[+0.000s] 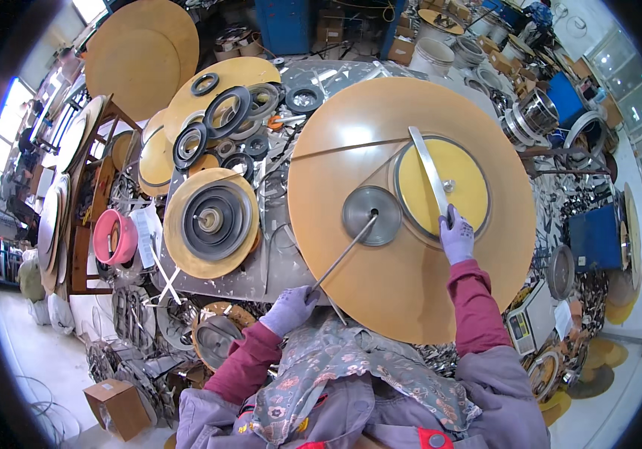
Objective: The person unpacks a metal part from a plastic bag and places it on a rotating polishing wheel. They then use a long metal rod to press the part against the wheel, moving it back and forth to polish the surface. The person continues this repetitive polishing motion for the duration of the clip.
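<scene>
A wide tan disc (336,277) lies flat in front of me. On it rest a small grey round coil (363,233) and a yellow round plate (427,198) with a dark rim, and a thin band runs from the coil toward the plate. My left hand (291,310), in a pale purple glove, is closed around the near end of a thin metal rod (345,253). The rod's far tip meets the coil's centre. My right hand (457,236), gloved alike, grips the near end of a flat metal bar (427,161), which lies slantwise across the yellow plate beside a small metal knob (448,185).
Left of the big disc, a smaller tan disc (246,247) carries a grey coil. Dark rings (229,112) are piled behind it. A pink basin (115,236) stands at far left. A digital scale (528,322) sits right of my right arm, and metal scrap surrounds the table.
</scene>
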Available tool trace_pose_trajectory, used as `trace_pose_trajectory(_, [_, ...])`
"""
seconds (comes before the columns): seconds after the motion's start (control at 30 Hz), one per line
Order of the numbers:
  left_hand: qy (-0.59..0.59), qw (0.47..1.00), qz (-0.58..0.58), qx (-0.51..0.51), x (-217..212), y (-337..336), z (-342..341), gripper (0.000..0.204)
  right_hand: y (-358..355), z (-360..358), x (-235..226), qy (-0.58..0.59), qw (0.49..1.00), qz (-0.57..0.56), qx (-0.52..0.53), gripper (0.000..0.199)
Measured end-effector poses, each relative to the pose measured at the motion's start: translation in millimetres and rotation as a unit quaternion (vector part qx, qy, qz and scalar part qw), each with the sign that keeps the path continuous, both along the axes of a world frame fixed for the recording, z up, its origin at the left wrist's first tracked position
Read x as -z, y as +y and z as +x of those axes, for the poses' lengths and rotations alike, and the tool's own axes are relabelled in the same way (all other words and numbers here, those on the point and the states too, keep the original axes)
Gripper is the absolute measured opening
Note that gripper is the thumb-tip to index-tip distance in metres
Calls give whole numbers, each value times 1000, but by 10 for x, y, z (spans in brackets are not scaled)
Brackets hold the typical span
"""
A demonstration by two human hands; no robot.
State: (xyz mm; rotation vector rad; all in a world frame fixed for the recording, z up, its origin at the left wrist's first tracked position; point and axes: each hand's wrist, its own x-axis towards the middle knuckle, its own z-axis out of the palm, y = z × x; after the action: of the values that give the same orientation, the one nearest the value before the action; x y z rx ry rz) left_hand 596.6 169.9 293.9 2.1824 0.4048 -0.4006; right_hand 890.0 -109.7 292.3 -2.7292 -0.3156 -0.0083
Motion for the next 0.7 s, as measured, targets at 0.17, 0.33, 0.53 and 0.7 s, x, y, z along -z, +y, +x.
trace_pose_trajectory(0.17, [-7, 1000, 4, 14, -78, -27, 18, 29, -26, -7, 2, 6, 1000, 3, -13, 42])
trace_pose_trajectory(0.33, [8, 1000, 1, 15, -78, -56, -11, 27, 40, -48, -80, 30, 1000, -3, -3, 43])
trace_pose_trajectory(0.53, [23, 1000, -6, 11, -116, -68, 7, 26, 7, -27, -35, 20, 1000, -4, -9, 42])
trace_pose_trajectory(0.7, [-14, 1000, 2, 0, -106, -64, 25, 27, -88, 37, 97, -10, 1000, -4, -27, 43])
